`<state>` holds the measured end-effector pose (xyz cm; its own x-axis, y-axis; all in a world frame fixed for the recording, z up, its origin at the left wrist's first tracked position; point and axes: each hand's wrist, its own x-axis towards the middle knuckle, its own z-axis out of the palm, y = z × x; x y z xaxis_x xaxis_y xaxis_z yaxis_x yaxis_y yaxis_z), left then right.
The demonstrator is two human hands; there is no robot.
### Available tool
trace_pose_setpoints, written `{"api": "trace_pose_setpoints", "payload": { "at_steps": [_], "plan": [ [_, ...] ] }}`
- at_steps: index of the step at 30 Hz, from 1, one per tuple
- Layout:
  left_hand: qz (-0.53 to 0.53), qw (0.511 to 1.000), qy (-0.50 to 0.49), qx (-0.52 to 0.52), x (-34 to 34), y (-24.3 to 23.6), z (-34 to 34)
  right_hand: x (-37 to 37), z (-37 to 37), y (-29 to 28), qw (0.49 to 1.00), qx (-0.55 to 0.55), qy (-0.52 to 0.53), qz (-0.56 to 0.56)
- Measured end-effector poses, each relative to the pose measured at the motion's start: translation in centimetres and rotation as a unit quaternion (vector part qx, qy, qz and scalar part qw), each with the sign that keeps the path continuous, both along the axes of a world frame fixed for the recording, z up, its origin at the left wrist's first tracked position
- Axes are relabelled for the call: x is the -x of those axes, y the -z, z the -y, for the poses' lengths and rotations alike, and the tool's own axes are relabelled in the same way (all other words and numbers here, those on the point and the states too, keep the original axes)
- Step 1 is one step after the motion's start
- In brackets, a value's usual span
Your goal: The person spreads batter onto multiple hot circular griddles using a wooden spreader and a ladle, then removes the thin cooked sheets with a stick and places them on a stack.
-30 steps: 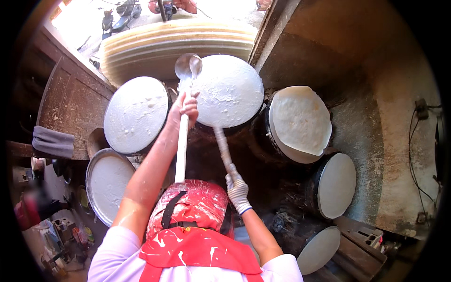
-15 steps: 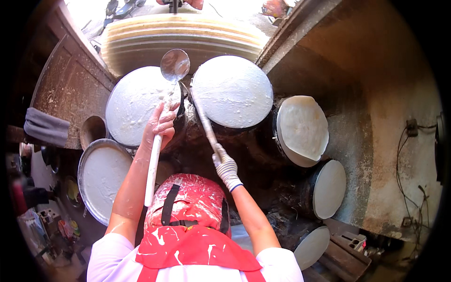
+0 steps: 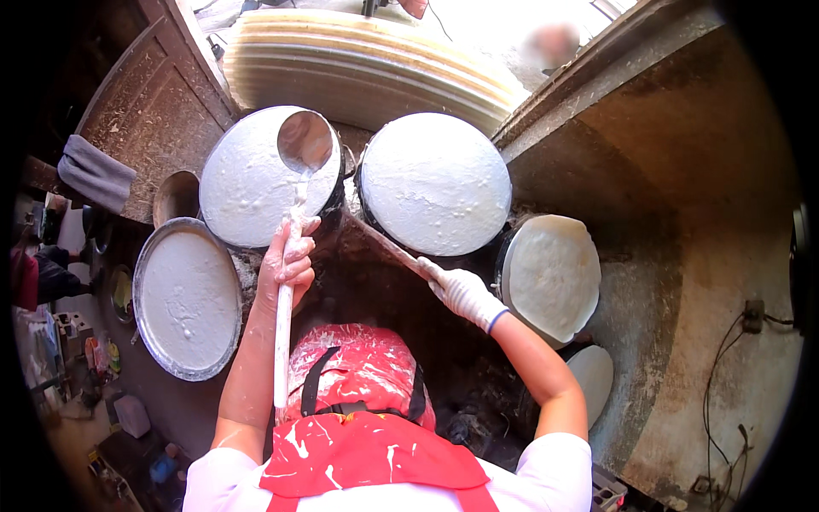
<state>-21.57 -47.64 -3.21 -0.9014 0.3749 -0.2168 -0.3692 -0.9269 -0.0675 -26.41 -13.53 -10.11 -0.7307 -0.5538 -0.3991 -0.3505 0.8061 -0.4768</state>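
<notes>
My bare left hand [image 3: 288, 260] is closed around the long white handle of a ladle [image 3: 304, 141]. The ladle's round metal bowl hangs over the far right part of the left batter-covered round surface [image 3: 243, 192]. My right hand [image 3: 463, 294], in a white glove with a blue cuff, grips a thin, batter-smeared stick [image 3: 388, 246]. That stick slants up and left to the gap between the two large rounds, beside the near left edge of the right white round [image 3: 435, 183]. Its far end is hard to make out. White splashes mark my hands and ladle handle.
A wide metal-rimmed basin [image 3: 189, 375] of white batter stands at left. On the right, a pale round sheet [image 3: 553, 273] lies on another drum, with a further white round [image 3: 593, 380] below. A grey cloth [image 3: 98, 173] hangs at left; cables [image 3: 708, 410] run along the right wall.
The ladle's bowl has come down over the left round. My right hand has moved right and nearer, so the stick slants more. The whole view has shifted.
</notes>
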Motion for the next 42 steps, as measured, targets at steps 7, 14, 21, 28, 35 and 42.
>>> {"api": "trace_pose_setpoints", "payload": {
  "at_steps": [7, 14, 21, 28, 35, 42],
  "plan": [
    [0.0, 0.999, 0.028, 0.019, 0.6, -1.7, -1.2, -1.0, -0.3, -2.4, 0.964, 0.102, 0.208, -0.127],
    [0.018, 0.995, 0.062, 0.081, -1.1, -0.9, -2.3, -11.7, -11.0, -1.5, 0.705, 0.124, 0.64, -0.278],
    [0.017, 0.977, 0.193, 0.089, 0.5, -0.4, -7.7, -16.9, -19.0, 5.9, 0.366, 0.07, 0.888, -0.27],
    [-0.004, 0.933, 0.337, 0.129, 1.6, -0.1, -11.4, -17.3, -19.8, 7.2, 0.265, 0.27, 0.891, -0.25],
    [-0.089, 0.815, 0.466, 0.334, 0.8, 0.1, -12.8, -35.5, -10.4, 8.4, 0.205, 0.122, 0.904, -0.354],
    [-0.189, 0.702, 0.57, 0.382, -3.5, -0.1, -18.2, -57.5, -3.9, -0.3, 0.116, -0.054, 0.888, -0.443]
  ]
}}
